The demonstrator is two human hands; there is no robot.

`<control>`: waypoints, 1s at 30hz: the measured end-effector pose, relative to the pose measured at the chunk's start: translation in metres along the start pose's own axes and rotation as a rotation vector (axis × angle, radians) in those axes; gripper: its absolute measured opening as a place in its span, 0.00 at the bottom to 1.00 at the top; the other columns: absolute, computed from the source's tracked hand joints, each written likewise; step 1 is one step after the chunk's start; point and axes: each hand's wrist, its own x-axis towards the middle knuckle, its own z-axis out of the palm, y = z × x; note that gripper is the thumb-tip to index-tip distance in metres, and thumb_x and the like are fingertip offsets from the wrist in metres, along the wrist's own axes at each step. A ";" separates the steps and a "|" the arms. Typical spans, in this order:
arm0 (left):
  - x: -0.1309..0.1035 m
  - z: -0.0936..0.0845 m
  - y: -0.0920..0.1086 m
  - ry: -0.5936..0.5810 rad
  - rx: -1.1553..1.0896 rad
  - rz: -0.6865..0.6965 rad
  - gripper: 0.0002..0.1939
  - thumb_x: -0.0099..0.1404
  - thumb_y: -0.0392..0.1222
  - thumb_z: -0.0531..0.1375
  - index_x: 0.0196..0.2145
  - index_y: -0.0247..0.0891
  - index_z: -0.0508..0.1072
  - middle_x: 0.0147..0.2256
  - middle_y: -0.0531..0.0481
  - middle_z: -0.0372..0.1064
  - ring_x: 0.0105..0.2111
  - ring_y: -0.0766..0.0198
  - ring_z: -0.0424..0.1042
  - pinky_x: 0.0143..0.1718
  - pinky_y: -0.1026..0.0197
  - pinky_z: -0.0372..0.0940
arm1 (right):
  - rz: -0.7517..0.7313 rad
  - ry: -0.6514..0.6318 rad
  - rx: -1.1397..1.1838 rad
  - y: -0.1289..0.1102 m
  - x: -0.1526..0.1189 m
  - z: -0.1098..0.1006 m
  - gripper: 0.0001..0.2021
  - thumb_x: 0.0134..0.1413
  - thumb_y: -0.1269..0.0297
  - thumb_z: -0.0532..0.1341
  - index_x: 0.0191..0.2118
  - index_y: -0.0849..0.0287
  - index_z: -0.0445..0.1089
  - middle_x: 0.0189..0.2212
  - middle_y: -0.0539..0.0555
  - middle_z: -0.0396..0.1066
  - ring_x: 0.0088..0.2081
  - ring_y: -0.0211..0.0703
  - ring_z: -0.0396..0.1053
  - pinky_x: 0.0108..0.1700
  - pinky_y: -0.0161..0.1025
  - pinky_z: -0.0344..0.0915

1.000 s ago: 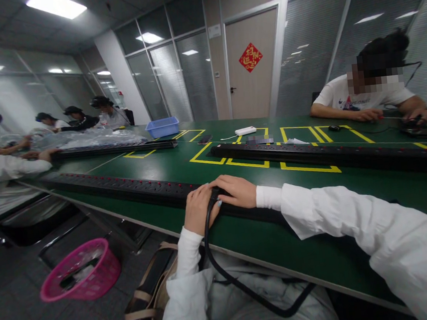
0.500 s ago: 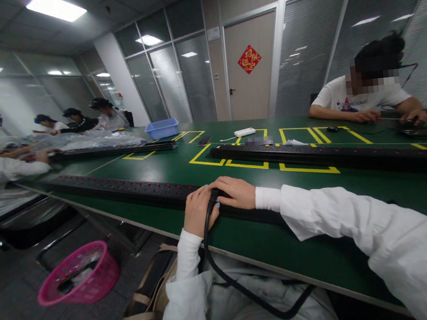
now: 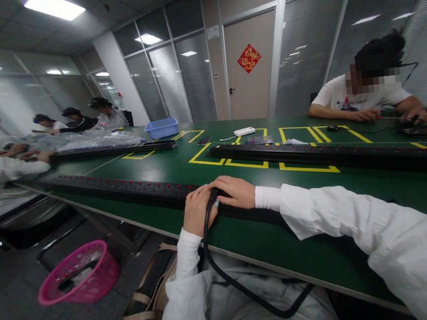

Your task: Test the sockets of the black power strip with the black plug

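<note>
A long black power strip [image 3: 125, 186] with a row of red dots lies along the near edge of the green table. My left hand [image 3: 199, 210] is closed around the plug end of a thick black cable [image 3: 224, 275], at the strip. From the right, my right hand [image 3: 235, 192] rests on the strip with its curled fingers meeting the left hand at the plug; what its fingertips hold is hidden. The cable hangs over the table edge and loops across my lap.
A second black strip [image 3: 311, 154] lies beyond, near yellow tape outlines and a white device [image 3: 244, 132]. A blue basket [image 3: 161, 128] and plastic bags [image 3: 87, 141] stand further back. A pink basket [image 3: 97, 282] is on the floor. People sit around the table.
</note>
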 end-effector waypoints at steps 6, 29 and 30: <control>0.000 0.000 0.000 0.001 -0.001 0.005 0.20 0.59 0.40 0.49 0.49 0.35 0.59 0.48 0.43 0.62 0.50 0.55 0.58 0.47 0.53 0.53 | 0.009 0.002 -0.001 0.000 -0.001 0.000 0.17 0.54 0.65 0.51 0.50 0.61 0.54 0.42 0.58 0.59 0.43 0.44 0.59 0.44 0.43 0.58; -0.003 0.006 -0.006 -0.010 -0.020 0.016 0.20 0.60 0.42 0.48 0.50 0.35 0.60 0.49 0.43 0.62 0.51 0.55 0.57 0.48 0.52 0.52 | 0.013 -0.007 -0.003 -0.001 0.000 -0.002 0.16 0.54 0.66 0.50 0.50 0.61 0.54 0.42 0.58 0.59 0.43 0.44 0.59 0.43 0.42 0.59; -0.003 0.005 -0.006 -0.011 -0.020 0.016 0.20 0.61 0.42 0.48 0.50 0.35 0.60 0.49 0.43 0.62 0.51 0.55 0.57 0.48 0.52 0.52 | 0.012 -0.006 -0.004 -0.001 0.000 -0.002 0.16 0.54 0.66 0.50 0.50 0.61 0.54 0.42 0.58 0.59 0.43 0.44 0.59 0.44 0.42 0.59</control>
